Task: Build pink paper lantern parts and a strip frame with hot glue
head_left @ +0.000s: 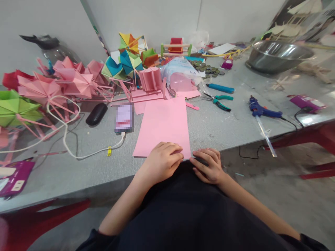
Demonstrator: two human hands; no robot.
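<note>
one pink sheet (pixel 163 125) flat on the grey counter (pixel 222 129), its near edge under both hands. left hand (pixel 162 162): fingers curled loosely, palm down, pressing the sheet's near edge; holds nothing. right hand (pixel 208 165): fingers bent, tips at the sheet's near right corner and the counter edge; whether it pinches the paper, cannot tell. the hands sit just beside each other.

count, beyond the hands: one phone (pixel 124 118) on a white cable (pixel 78 150), left of the sheet; one black case (pixel 96 114) further left. right of the sheet: one pair of pliers (pixel 220 101), one teal knife (pixel 220 88), one blue glue gun (pixel 261 112). one steel bowl (pixel 277 55) far right. folded paper models (pixel 65 83) far left, many, not countable.
</note>
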